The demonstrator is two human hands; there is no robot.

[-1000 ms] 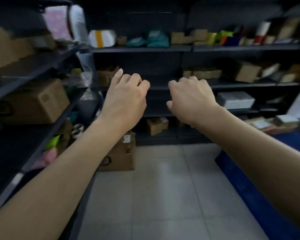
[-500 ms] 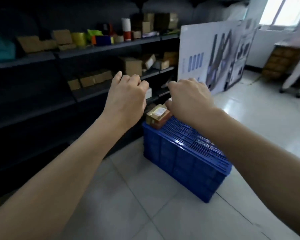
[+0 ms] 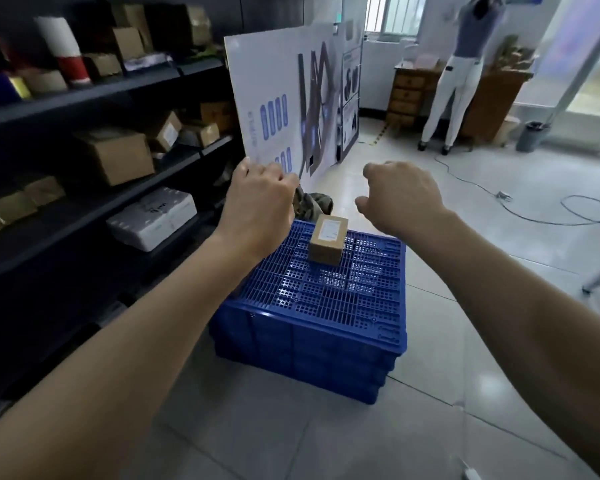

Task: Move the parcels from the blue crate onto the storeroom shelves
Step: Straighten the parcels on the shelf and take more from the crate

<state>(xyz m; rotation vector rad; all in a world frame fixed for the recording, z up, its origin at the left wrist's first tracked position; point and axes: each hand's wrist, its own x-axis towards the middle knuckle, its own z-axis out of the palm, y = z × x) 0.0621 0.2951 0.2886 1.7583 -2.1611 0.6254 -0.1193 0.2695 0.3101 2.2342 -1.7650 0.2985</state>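
Now the view is swung further right: blue crate (image 3: 326, 327) sits centre and nearer, cardboard parcel (image 3: 327, 239) unobscured on its lid's far side. Left hand (image 3: 257, 202) and right hand (image 3: 399, 199) stay curled, empty. Shelves (image 3: 84, 209) left.

A large white printed board (image 3: 291, 98) leans upright on the grey tiled floor (image 3: 291, 427). At its foot lies a bundle of camouflage cloth (image 3: 312, 206). Beyond its right edge stands a wooden chest of drawers (image 3: 407, 95), and right of that a person (image 3: 465, 64) in white trousers faces away. Further right sits a grey bin (image 3: 530, 136), with a thin cable (image 3: 534, 216) trailing over the tiles.
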